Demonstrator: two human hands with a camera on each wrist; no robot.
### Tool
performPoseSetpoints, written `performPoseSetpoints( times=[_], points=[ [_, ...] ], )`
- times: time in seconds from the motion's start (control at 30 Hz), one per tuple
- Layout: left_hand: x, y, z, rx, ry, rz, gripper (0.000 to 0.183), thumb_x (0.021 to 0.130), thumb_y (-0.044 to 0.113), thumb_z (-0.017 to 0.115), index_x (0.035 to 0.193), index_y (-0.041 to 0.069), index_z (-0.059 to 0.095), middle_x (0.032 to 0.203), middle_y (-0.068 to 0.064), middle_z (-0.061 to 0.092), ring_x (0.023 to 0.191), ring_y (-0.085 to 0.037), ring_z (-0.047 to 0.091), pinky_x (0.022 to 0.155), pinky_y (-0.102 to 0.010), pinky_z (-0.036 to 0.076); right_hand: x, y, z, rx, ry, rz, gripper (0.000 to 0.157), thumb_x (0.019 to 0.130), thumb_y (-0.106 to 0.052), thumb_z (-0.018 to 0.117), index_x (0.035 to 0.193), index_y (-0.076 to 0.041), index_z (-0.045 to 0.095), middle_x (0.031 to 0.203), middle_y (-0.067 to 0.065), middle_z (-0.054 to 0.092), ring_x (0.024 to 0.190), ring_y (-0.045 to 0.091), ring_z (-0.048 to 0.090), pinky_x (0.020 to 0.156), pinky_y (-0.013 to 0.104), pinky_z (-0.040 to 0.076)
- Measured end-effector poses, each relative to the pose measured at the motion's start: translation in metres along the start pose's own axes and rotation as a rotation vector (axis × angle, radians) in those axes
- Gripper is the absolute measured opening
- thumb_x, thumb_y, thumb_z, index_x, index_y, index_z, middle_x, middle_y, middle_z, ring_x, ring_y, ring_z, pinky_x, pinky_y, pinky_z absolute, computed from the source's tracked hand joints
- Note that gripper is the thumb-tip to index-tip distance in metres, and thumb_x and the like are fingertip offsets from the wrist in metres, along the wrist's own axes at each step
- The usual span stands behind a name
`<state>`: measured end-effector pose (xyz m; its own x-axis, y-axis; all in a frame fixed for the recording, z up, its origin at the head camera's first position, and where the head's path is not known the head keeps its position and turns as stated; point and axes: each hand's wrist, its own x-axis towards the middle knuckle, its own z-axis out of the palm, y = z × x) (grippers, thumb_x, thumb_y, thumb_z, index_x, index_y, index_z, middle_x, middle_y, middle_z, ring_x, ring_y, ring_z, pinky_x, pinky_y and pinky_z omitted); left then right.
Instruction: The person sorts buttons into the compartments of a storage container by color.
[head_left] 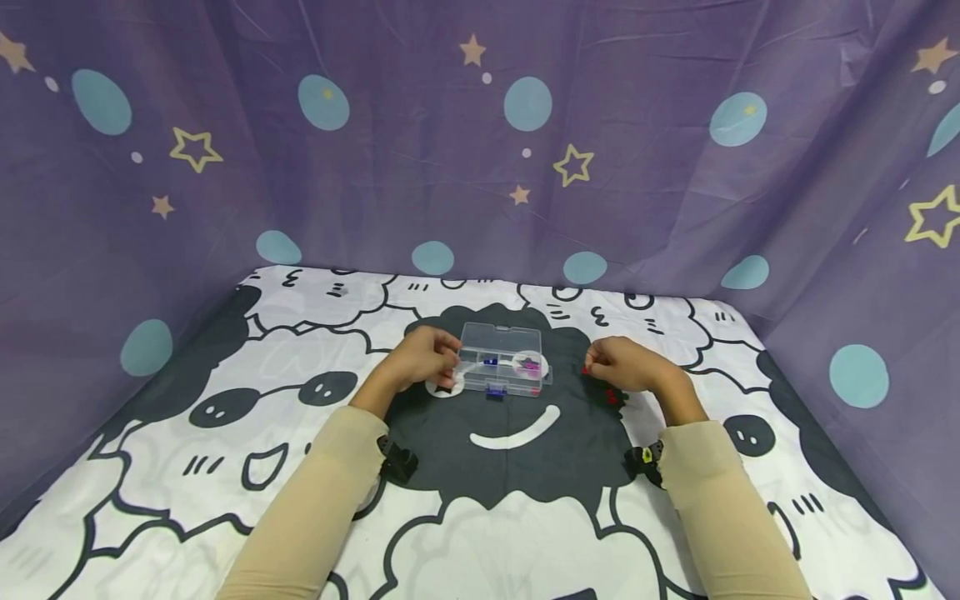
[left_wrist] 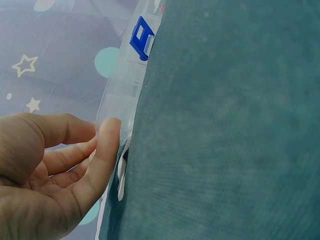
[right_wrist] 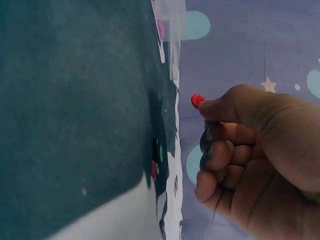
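Observation:
A clear plastic compartment box stands on the dark cloud print, its lid raised at the back. My left hand holds the box's left end; in the left wrist view its thumb and fingers meet at the box's corner. A blue latch hangs at the box's front. Inside, a small blue piece and pink pieces sit in separate compartments. To the right of the box, my right hand pinches a small red button between thumb and forefinger, raised above the cloth.
Beneath the right hand lie loose red buttons, with a green button beside them. A white round print shows by the box's left end. Cartoon-patterned cloth covers the table, and a purple curtain hangs behind.

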<state>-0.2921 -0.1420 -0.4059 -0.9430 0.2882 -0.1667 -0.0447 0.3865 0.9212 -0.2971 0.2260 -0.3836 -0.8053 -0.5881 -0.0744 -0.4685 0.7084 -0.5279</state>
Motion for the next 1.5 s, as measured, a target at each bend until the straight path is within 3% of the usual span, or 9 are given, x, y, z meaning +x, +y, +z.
performPoseSetpoints(
  times=[0.17, 0.47, 0.7, 1.07, 1.5],
  points=[
    [0.000, 0.001, 0.000, -0.001, 0.003, -0.003, 0.032, 0.098, -0.004, 0.058, 0.129, -0.010, 0.060, 0.103, -0.020, 0.064, 0.064, -0.018, 0.069, 0.063, -0.033, 0.065, 0.004, -0.005, 0.004, 0.001, 0.023, -0.008, 0.008, 0.099, -0.003, 0.057, 0.094, -0.005, 0.062, 0.069, -0.003, 0.052, 0.059, 0.012, 0.047, 0.058, 0.029, 0.042],
    [-0.001, 0.002, 0.001, -0.002, 0.005, -0.005, 0.031, 0.099, -0.004, 0.059, 0.129, -0.008, 0.061, 0.104, -0.020, 0.064, 0.064, -0.019, 0.069, 0.063, -0.034, 0.065, 0.014, -0.016, 0.015, -0.025, 0.070, -0.107, 0.010, 0.096, 0.000, 0.056, 0.092, -0.006, 0.063, 0.066, -0.005, 0.049, 0.057, 0.010, 0.044, 0.055, 0.026, 0.040],
    [0.000, 0.001, 0.002, 0.004, 0.007, 0.002, 0.031, 0.099, -0.004, 0.058, 0.129, -0.008, 0.061, 0.104, -0.020, 0.064, 0.064, -0.018, 0.069, 0.063, -0.033, 0.065, 0.019, -0.027, 0.021, -0.042, 0.061, -0.106, 0.010, 0.098, -0.003, 0.056, 0.093, -0.007, 0.064, 0.064, -0.007, 0.046, 0.056, 0.008, 0.041, 0.057, 0.025, 0.039],
    [0.000, 0.000, 0.002, 0.008, 0.011, -0.008, 0.031, 0.099, -0.004, 0.057, 0.129, -0.007, 0.061, 0.105, -0.020, 0.064, 0.064, -0.019, 0.069, 0.064, -0.034, 0.066, 0.023, -0.041, 0.026, -0.058, 0.067, -0.196, 0.014, 0.099, 0.001, 0.055, 0.089, -0.007, 0.061, 0.064, -0.007, 0.042, 0.055, 0.005, 0.036, 0.054, 0.023, 0.033],
    [-0.001, 0.002, 0.002, 0.005, 0.012, -0.008, 0.030, 0.099, -0.004, 0.057, 0.129, -0.008, 0.061, 0.103, -0.020, 0.064, 0.064, -0.018, 0.068, 0.062, -0.033, 0.065, 0.025, -0.053, 0.031, -0.113, 0.094, -0.240, 0.013, 0.097, 0.002, 0.058, 0.088, -0.007, 0.062, 0.066, -0.005, 0.044, 0.059, 0.007, 0.039, 0.058, 0.026, 0.039]
  ],
)
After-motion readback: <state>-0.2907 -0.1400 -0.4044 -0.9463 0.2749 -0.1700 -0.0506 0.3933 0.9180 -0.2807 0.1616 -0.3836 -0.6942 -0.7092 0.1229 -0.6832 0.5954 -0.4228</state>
